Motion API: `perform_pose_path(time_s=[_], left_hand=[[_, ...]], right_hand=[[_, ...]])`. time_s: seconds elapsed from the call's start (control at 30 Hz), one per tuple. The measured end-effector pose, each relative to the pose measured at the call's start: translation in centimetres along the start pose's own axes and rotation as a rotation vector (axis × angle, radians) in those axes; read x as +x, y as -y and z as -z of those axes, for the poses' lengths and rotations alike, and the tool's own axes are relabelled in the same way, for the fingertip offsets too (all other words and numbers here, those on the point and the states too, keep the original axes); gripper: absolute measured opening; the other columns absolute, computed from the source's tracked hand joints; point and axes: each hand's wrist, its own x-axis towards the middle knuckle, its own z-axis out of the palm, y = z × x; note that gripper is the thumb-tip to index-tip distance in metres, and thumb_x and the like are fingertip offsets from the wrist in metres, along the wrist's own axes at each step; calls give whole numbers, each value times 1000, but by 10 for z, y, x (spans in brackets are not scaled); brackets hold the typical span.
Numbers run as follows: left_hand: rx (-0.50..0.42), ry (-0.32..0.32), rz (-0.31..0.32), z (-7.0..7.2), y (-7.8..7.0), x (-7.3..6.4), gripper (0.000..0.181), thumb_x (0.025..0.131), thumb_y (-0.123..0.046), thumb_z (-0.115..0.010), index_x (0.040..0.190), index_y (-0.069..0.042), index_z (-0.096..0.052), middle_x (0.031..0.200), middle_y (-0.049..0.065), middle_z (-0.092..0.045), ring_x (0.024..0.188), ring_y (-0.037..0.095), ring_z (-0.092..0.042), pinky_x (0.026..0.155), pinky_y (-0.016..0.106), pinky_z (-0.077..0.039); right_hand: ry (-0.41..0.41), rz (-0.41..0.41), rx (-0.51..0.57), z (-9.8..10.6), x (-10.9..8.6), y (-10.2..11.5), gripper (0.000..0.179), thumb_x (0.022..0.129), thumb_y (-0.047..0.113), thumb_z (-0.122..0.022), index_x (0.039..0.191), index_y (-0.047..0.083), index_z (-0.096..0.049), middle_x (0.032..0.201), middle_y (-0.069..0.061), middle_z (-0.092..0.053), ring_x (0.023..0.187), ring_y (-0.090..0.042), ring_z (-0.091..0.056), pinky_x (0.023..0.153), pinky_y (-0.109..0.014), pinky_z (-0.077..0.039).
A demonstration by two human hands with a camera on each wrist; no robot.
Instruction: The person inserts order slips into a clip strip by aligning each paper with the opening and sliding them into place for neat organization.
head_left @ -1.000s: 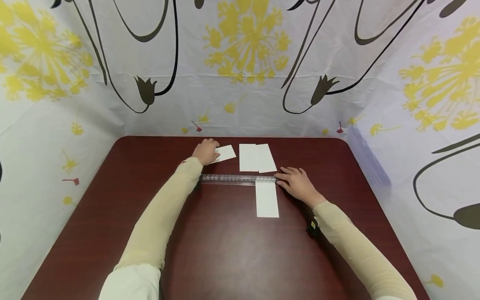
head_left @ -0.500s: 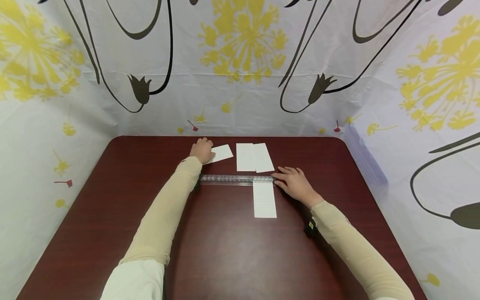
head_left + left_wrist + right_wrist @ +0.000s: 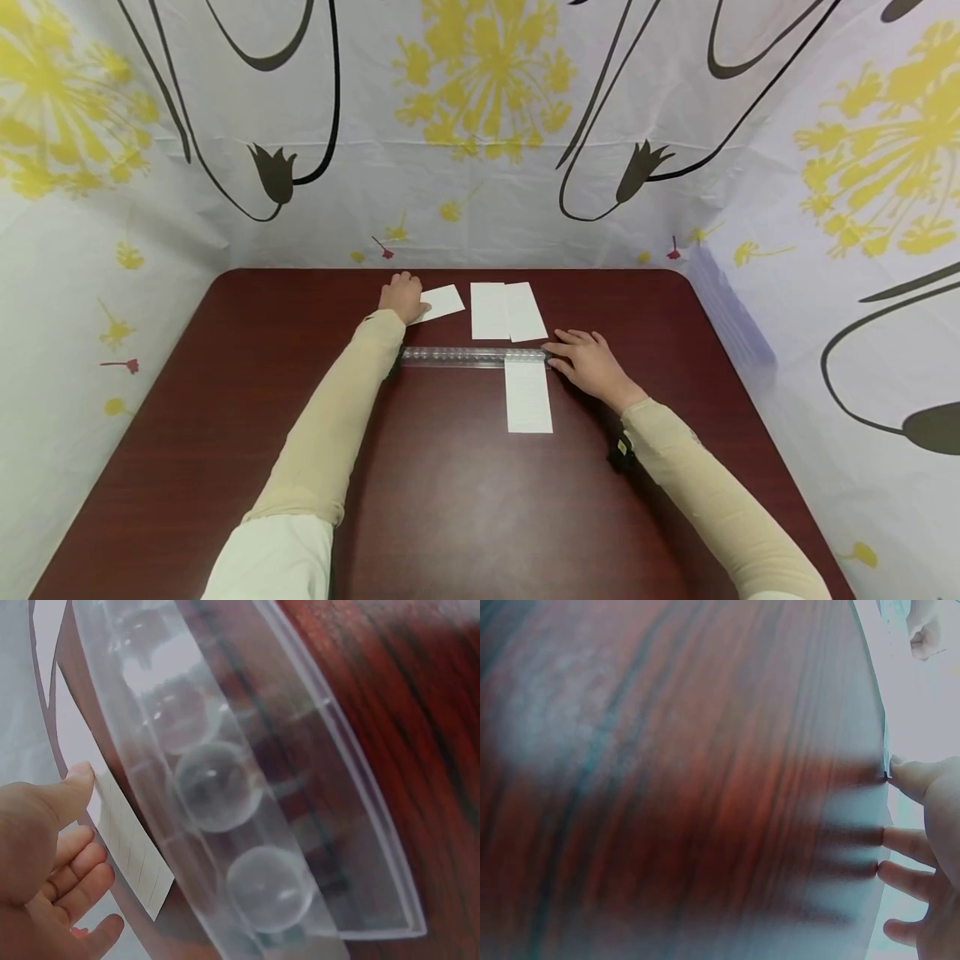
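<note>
My left hand [image 3: 402,297] rests on the left end of a white ruled card [image 3: 444,302] near the table's far edge. In the left wrist view its thumb touches the card, and the other fingers bend loosely beside it. A clear plastic strip [image 3: 457,357] with a row of round domes lies crosswise between my arms. My right hand [image 3: 592,367] has its fingers spread, with thumb and index fingertips right at the strip's right end. Under that end, a lined paper card [image 3: 528,400] sticks out towards me.
Two more white cards, one straight [image 3: 489,310] and one slanted [image 3: 527,311], lie edge to edge beyond the strip. The dark red table [image 3: 450,517] meets a patterned cloth [image 3: 337,225] at its back and sides.
The head view shifts slightly, moving the scene a little to the left. Both hands, the strip and the cards keep their places on the table.
</note>
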Motion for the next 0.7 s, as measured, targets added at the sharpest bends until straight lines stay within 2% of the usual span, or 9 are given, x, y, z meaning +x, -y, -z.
perform_pose_path(time_s=[0.43, 0.7], left_hand=[[-40, 6, 42, -1, -2, 8, 55, 95, -33, -66, 132, 5, -53, 138, 24, -49, 127, 39, -46, 104, 55, -47], [-21, 23, 63, 1, -6, 8, 54, 95, -32, -66, 132, 5, -54, 138, 23, -50, 126, 38, -48, 102, 54, -49]], right_hand=[[-6, 8, -1, 3, 0, 2, 41, 99, 33, -58, 139, 21, -59, 152, -17, -47, 140, -41, -43, 114, -68, -27], [17, -6, 0, 3, 0, 2, 42, 100, 35, -57, 140, 22, -58, 153, -15, -46, 141, -39, -42, 115, -66, -27]])
